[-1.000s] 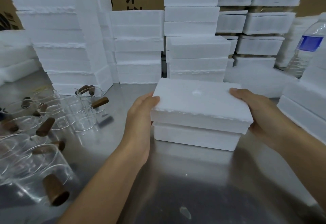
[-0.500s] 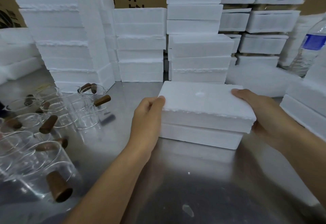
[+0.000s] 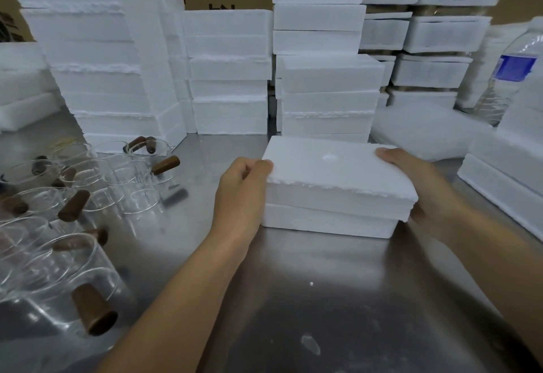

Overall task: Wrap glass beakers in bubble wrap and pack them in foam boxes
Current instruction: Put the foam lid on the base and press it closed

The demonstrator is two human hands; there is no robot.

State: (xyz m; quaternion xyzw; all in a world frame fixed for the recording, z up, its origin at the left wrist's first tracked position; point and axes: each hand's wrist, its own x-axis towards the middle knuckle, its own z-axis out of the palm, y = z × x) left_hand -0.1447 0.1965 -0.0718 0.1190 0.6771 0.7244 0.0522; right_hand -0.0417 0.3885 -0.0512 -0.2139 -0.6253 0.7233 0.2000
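Note:
A white foam box (image 3: 329, 219) stands on the steel table (image 3: 323, 299) in the middle, its foam lid (image 3: 338, 172) seated on top. My left hand (image 3: 244, 193) grips the box's left end, thumb on the lid's corner. At the right end my right hand (image 3: 423, 190) holds the lid, fingers over its far corner. Several glass beakers (image 3: 58, 255) with brown wooden handles crowd the table's left side. What is inside the box is hidden.
Stacks of white foam boxes (image 3: 229, 72) line the back of the table and the right edge (image 3: 505, 175). A pile of bubble wrap (image 3: 423, 128) lies at the back right. A plastic water bottle (image 3: 511, 78) stands at the far right. Cardboard cartons rise behind.
The lid has come down onto the box and now sits closer against it. Both hands stayed at its ends, the left thumb shifting onto the lid's corner.

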